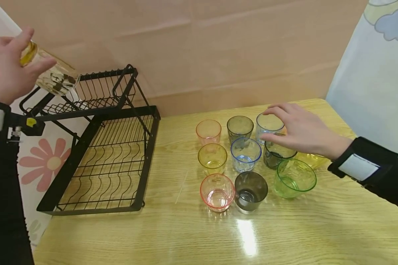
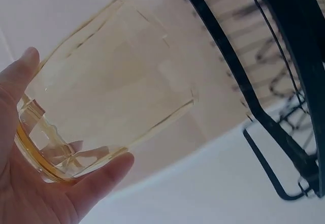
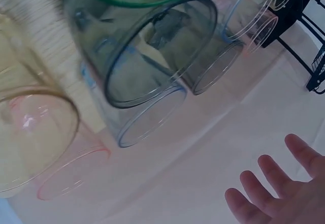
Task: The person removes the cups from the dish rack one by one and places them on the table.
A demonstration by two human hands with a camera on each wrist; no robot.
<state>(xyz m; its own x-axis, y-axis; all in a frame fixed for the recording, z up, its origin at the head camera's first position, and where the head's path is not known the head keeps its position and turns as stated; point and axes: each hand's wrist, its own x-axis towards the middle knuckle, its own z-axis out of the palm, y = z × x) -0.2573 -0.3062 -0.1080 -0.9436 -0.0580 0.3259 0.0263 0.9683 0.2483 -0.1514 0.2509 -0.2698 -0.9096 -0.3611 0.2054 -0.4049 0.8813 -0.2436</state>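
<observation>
Yellow glass [image 1: 53,73] sits tipped in my left hand [image 1: 4,70], fingers curled round its base, up over the top tier of the black wire rack [image 1: 99,147] (tilted, I judge, to go in mouth down). My right hand [image 1: 302,132] hovers with fingers spread and holding nothing above the clear cup [image 1: 268,125] and dark cup [image 1: 276,154] among the cluster on the wooden table [image 1: 192,232].

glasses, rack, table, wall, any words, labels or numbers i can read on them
None: no view shows a readable word, number or brand.
The glasses are plain tinted glass, as is the yellow glass the left hand holds.
The rack is bare black wire.
The cloth shows only flowers.
</observation>
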